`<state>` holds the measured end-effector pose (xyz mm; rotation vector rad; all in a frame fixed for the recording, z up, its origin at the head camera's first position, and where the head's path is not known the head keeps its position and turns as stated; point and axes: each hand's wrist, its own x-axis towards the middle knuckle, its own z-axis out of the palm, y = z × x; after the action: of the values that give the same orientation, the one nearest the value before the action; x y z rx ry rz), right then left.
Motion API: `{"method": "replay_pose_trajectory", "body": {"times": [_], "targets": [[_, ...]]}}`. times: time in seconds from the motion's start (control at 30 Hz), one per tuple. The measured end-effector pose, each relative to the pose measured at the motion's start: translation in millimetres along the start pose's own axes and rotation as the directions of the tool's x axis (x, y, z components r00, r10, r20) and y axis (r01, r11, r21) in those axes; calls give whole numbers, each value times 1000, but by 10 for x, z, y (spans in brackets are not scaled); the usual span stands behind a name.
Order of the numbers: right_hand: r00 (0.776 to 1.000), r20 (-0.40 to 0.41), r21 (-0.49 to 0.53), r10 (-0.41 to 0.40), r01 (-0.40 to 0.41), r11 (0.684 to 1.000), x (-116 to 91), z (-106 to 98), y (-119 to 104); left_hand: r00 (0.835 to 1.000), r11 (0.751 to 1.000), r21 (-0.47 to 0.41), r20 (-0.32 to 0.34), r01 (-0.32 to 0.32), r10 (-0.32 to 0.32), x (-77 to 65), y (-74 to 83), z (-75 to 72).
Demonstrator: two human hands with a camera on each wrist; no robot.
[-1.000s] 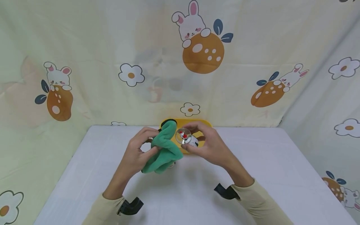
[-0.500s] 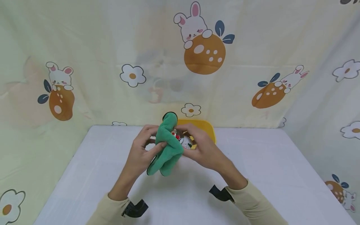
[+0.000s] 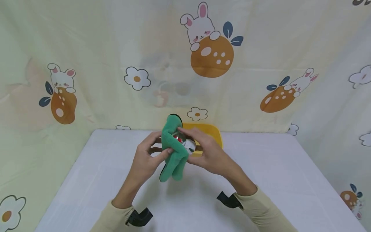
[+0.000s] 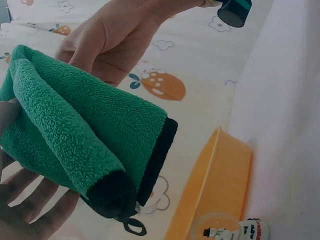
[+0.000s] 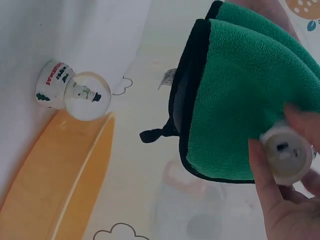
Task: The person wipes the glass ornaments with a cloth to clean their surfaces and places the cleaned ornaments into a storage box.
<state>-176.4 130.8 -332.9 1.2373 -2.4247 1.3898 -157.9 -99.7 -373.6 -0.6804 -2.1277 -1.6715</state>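
My left hand [image 3: 149, 158] holds a folded green cloth [image 3: 173, 164] with dark edging, thumb on its near face. Facing it, my right hand [image 3: 210, 151] grips a small snow globe [image 3: 190, 146] around its white base. The clear dome, with red and white figures inside, lies against the cloth, which partly covers it. In the right wrist view, the underside of the globe's base [image 5: 287, 157] shows between the fingers, blurred. From the left wrist view, the cloth [image 4: 95, 115] hides the held globe.
A yellow plastic tray [image 3: 214, 130] stands at the back of the white table [image 3: 255, 167], behind my right hand. A second snow globe [image 5: 88, 96], with a snowman inside, stands beside it. Behind hangs a curtain [image 3: 101, 48] printed with rabbits and flowers.
The globe in my right hand has moved left from beside the cloth to against it. The left hand has shifted slightly right with the cloth, covering more of the tray.
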Motion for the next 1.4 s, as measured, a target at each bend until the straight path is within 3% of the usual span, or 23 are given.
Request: {"method": "replay_pose_trajectory", "body": {"times": [0.17, 0.37, 0.67, 0.97, 1.13, 1.3, 1.4], "targets": [[997, -72, 68, 42, -37, 997, -25, 14, 9, 1000, 999, -50, -6, 17, -17, 13, 13, -45], [987, -160, 170, -8, 35, 985, -55, -7, 31, 1000, 998, -59, 19, 11, -10, 4, 11, -51], [994, -100, 173, -48, 65, 983, -65, -27, 35, 1000, 999, -44, 17, 6, -6, -7, 25, -32], [988, -146, 127, -56, 74, 989, -100, -27, 6, 998, 997, -61, 48, -36, 39, 36, 63, -39], [992, -103, 136, -69, 83, 987, -110, -70, 7, 994, 993, -105, 82, -57, 66, 66, 88, -54], [995, -38, 72, -94, 96, 993, -126, -100, 37, 990, 989, -144, 128, -33, 52, 71, 96, -94], [992, -58, 55, -116, 119, 991, -126, -103, 37, 994, 988, -155, 110, 2, 15, 71, 103, -92]]}}
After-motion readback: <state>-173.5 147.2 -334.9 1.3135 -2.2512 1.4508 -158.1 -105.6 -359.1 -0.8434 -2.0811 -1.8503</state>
